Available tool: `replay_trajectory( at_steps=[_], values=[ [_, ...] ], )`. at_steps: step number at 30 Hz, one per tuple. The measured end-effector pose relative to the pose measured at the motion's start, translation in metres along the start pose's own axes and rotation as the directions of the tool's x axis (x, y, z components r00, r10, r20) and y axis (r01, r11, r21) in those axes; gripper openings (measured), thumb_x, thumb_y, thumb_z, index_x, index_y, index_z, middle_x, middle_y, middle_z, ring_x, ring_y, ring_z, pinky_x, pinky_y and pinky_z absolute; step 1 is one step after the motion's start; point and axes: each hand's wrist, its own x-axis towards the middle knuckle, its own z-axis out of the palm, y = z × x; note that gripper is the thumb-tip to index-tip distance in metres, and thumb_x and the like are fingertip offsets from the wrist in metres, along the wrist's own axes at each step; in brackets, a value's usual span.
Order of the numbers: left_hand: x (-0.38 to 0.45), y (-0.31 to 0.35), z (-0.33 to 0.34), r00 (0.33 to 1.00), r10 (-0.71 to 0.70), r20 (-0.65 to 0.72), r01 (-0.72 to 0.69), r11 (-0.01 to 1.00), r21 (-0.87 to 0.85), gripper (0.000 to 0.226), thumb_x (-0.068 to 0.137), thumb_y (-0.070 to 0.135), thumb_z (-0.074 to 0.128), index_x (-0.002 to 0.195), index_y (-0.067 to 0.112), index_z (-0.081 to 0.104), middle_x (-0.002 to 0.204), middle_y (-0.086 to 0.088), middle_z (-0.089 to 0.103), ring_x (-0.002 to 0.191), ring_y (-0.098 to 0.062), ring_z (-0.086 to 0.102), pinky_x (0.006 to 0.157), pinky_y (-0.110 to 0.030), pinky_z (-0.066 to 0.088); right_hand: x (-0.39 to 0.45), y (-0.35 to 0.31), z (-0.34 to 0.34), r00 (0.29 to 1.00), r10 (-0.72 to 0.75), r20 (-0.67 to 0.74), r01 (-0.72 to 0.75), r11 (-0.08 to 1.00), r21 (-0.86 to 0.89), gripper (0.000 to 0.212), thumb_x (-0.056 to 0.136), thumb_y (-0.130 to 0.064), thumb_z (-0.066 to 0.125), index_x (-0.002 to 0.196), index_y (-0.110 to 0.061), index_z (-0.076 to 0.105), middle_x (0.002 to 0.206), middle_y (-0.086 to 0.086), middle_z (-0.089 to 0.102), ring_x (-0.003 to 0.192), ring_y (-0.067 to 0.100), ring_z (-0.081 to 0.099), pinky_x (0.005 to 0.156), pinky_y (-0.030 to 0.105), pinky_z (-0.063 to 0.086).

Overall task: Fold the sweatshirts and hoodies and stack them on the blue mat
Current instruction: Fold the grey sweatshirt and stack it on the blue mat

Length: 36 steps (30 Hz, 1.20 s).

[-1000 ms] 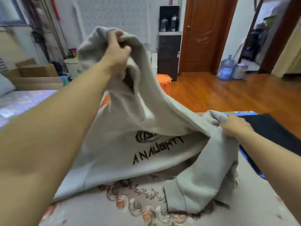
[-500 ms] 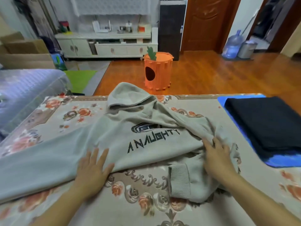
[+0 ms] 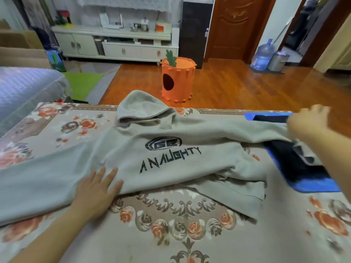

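A grey hoodie (image 3: 171,158) with black "A NAUGHTY" print lies front up on the floral table cloth (image 3: 190,234), hood toward the far edge. My left hand (image 3: 96,188) rests flat on its lower left part, fingers straight. My right hand (image 3: 307,120) is blurred at the right, above the blue mat (image 3: 315,186), fingers looking straight. The hoodie's right sleeve stretches out under that hand, and its cuff lies on the folded black garment (image 3: 296,164) on the mat. The left sleeve runs off the left edge of the view.
Beyond the table's far edge stands an orange carrot-shaped bin (image 3: 177,80) on the wooden floor. A covered sofa (image 3: 24,88) is at the left, a white cabinet (image 3: 117,44) at the back and a water jug (image 3: 263,56) by the door.
The hoodie went from held up in both hands to lying flat on the table. My right hand has since swept the right sleeve out over the blue mat; my left hand stays pressed flat.
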Motion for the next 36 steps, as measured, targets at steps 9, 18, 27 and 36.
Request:
replay_trajectory(
  at_steps=[9,18,27,36],
  values=[
    [0.034,-0.066,-0.066,0.97,-0.155,-0.189,0.094,0.95,-0.299,0.038,0.104,0.022,0.046,0.14,0.022,0.057,0.145,-0.011,0.054,0.132,-0.032,0.05,0.11,-0.039,0.037,-0.097,-0.214,-0.027,0.753,-0.595,-0.281,0.647,0.593,0.479,0.051,0.094,-0.014,0.049,0.145,-0.015,0.045,0.147,0.01,0.044,0.134,0.032,0.035,0.111,0.041,0.033],
    [0.086,-0.209,-0.061,0.927,-0.36,-0.11,0.366,0.929,0.047,0.037,0.096,0.048,0.054,0.124,0.024,0.057,0.131,-0.017,0.055,0.123,-0.039,0.047,0.101,-0.045,0.043,-0.02,-0.32,-0.104,0.837,-0.507,-0.207,0.512,0.589,0.625,0.067,0.098,-0.015,0.045,0.157,-0.01,0.016,0.161,0.018,0.022,0.147,0.035,0.023,0.119,0.045,0.022],
    [0.137,-0.179,-0.169,0.841,-0.422,-0.339,0.318,0.892,-0.32,0.019,0.095,0.019,0.052,0.077,0.013,0.055,0.096,-0.023,0.069,0.093,-0.038,0.066,0.079,-0.039,0.05,0.057,-0.332,-0.116,0.935,-0.26,-0.24,0.353,0.639,0.684,0.014,0.093,-0.009,0.052,0.094,0.0,0.063,0.103,0.025,0.066,0.091,0.04,0.062,0.075,0.04,0.049],
    [0.128,0.025,-0.113,0.992,0.1,-0.073,-0.122,0.889,-0.44,0.061,0.092,0.049,0.052,0.142,0.014,0.051,0.139,-0.016,0.056,0.128,-0.033,0.052,0.103,-0.031,0.037,0.012,-0.264,-0.1,0.751,-0.649,-0.121,0.471,0.397,0.788,0.047,0.096,-0.018,0.057,0.142,-0.018,0.049,0.139,0.01,0.055,0.118,0.027,0.058,0.098,0.037,0.046]
  ],
)
